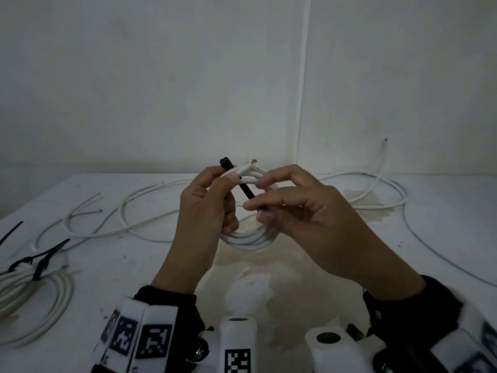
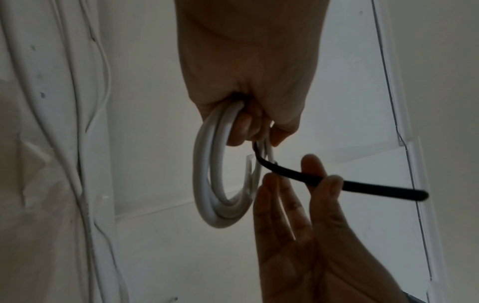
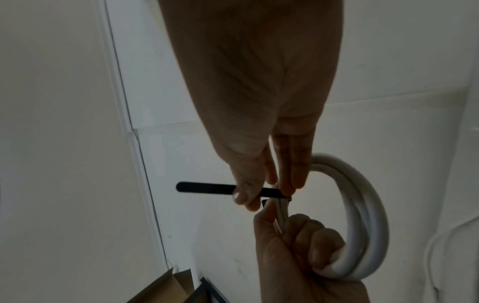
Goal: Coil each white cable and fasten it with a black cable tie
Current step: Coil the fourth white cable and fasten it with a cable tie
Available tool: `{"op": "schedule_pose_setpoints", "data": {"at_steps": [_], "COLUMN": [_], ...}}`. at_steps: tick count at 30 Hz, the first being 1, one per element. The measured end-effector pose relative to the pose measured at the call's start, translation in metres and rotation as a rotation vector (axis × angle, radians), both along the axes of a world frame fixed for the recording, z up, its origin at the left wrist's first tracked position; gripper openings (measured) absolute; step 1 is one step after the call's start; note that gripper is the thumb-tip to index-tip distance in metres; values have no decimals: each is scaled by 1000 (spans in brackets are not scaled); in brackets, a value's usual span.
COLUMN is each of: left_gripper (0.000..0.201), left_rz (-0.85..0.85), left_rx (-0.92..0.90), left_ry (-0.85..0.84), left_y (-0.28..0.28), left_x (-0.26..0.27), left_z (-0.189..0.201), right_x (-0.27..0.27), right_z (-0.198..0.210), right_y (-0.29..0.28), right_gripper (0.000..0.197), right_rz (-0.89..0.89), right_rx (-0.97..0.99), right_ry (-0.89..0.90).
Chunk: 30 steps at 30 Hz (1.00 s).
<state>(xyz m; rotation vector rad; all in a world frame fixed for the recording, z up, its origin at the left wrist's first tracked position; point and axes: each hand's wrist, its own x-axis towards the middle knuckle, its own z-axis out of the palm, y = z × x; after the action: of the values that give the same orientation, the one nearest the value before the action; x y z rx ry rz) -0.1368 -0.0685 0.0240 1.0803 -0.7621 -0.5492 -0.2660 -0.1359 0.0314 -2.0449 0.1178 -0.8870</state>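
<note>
Coil (image 1: pixel 246 239): white cable, several turns, being held upright above the table (image 1: pixel 403 251) at centre. Left hand (image 1: pixel 207 208) is gripping it on the left, fingers curled through the ring, thumb pressing the top strands.

Tie (image 1: pixel 247 191): black, crossing the coil's top; its head is sticking out far-left of the left thumb, its tail is running toward the right hand (image 1: pixel 304 211). Right thumb and forefinger are pinching the tail; the other fingers are lying loosely spread.

Loose cable (image 1: pixel 150 195): lying sprawled across the far table, left to right.

Done coil (image 1: pixel 29 300): sitting near-left, with black ties (image 1: pixel 45 255) on it.

Box (image 3: pixel 168 289): cardboard, showing in the right wrist view only.
</note>
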Motion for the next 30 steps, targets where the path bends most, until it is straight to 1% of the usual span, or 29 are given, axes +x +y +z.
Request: {"op": "schedule_pose_setpoints", "data": {"at_steps": [2,3,5,6,7,10,13,17,20,23,25,27,30], "left_gripper": [26,28,30,30,28,20,18,19,16,12,18,28,31], "left_rz": [-4,-6,-13,-17,-23,-31,-31,-40,-67,-111,-125,-145,-145], "left_rx": [-8,-11,-15,-14,-7,14,14,8,10,2,2,15,23], "left_ry": [-8,-15,-23,-25,-27,-26,-7,-15,-32,-54,-72,-88,-51], "left_y": [1,1,1,1,1,0,0,1,2,3,3,3,3], "left_x": [1,0,-4,-7,-9,-12,-12,-12,-12,-15,-15,-15,-14], "left_z": [1,2,2,2,2,1,3,3,3,5,6,5,5], "right_x": [1,1,0,-1,-2,-4,-3,-2,-1,-3,-4,-3,-3], "right_z": [0,0,0,0,1,3,3,2,3,4,4,3,1], "right_y": [0,-1,-3,-4,-5,-7,-5,-5,-7,-8,-9,-9,-9], "right_gripper": [15,14,14,16,16,8,12,26,30,31,32,34,33], "right_rz": [19,40,76,71,54,20,-8,-49,-98,-118,-123,-144,-157], "right_rx": [-1,36,170,215,229,258,246,249,284,318,303,277,247], "right_ry": [-76,-113,-172,-183,-180,-125,-87,-81,-127,-119,-98,-78,-68]}}
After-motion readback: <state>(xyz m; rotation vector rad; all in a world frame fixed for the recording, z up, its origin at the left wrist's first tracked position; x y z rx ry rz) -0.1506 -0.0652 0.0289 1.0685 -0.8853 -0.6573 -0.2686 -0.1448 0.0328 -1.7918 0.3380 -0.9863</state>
